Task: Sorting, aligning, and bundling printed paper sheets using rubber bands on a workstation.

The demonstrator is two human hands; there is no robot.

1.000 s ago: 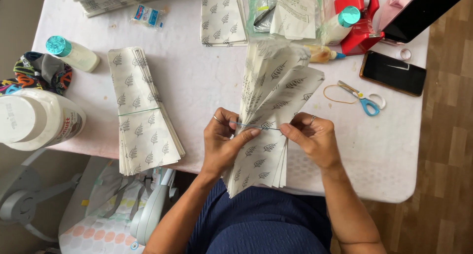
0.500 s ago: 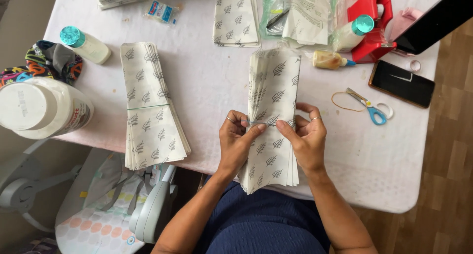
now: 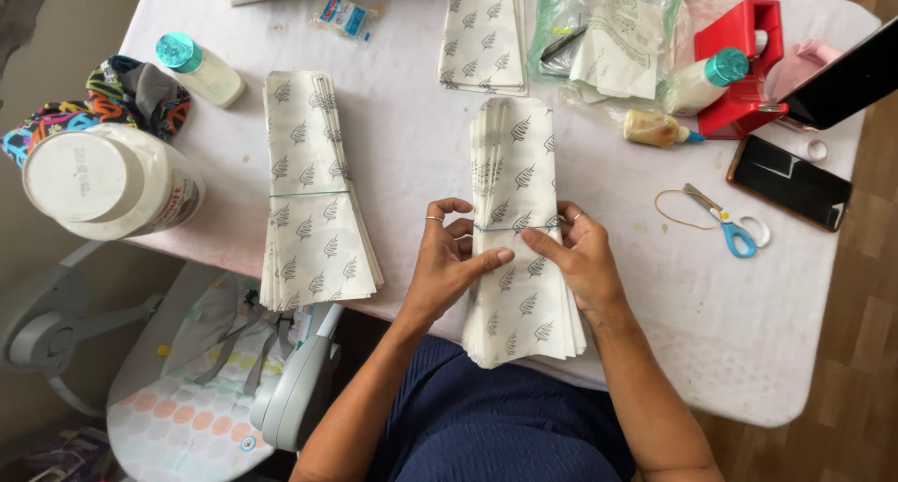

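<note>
A stack of white paper bags with a leaf print (image 3: 517, 173) lies lengthwise on the white table (image 3: 412, 136), bound across the middle by a thin rubber band (image 3: 510, 228). My left hand (image 3: 447, 262) grips the stack's left edge, thumb laid over the top. On the other side, my right hand (image 3: 582, 256) holds the right edge, its thumb pressed on the bags just under the band. A ring shows on each hand. The near end of the stack hangs past the table edge over my lap.
A second banded stack (image 3: 313, 197) lies left. Two more stacks (image 3: 485, 33) sit at the back. A big white jar (image 3: 103, 183), two teal-capped bottles (image 3: 198, 69), a red tape dispenser (image 3: 739, 66), glue tube (image 3: 657, 129), black phone (image 3: 790, 181), blue scissors (image 3: 730, 225) and a loose rubber band (image 3: 678, 211) surround them.
The bags were fanned out and raised a second ago. They now lie squared into a flat stack on the table, with both hands at the banded middle.
</note>
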